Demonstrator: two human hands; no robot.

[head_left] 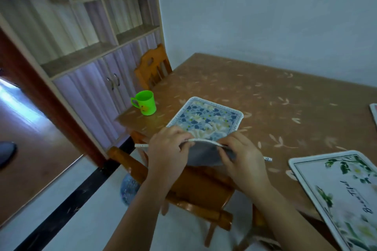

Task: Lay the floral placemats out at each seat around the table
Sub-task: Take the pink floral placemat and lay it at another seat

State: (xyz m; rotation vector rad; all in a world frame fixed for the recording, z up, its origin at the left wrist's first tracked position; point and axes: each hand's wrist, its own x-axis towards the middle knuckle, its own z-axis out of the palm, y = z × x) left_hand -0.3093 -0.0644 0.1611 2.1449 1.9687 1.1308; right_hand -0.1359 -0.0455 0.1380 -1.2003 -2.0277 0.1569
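Both hands pinch the near edge of the blue mat [206, 120]: the left hand [167, 149] holds it with the fingers curled over the white trim, and the right hand [240, 155] holds it the same way a little to the side. That near edge is lifted up, so the grey back of the mat shows between the hands, while the far part lies flat on the table [265, 91] with its picture side up. I think the step in hand is putting this mat down at the seat by the wooden chair [189, 187], which stands tucked under the table edge just below the hands. The next move looks like lowering the lifted edge until the whole mat lies flat, then sliding it so its side lines up with the table edge, and letting go. The mat has blue and cream flowers with little yellow dots and a pale border with rounded corners. It bends easily, so it looks soft and thin. A second mat [336, 193], white with green leaves and some writing, already lies flat at the seat to the right. A corner of another mat [373, 112] peeks in at the far right. A green cup [144, 103] stands near the table corner, close to the blue mat but not touching it.
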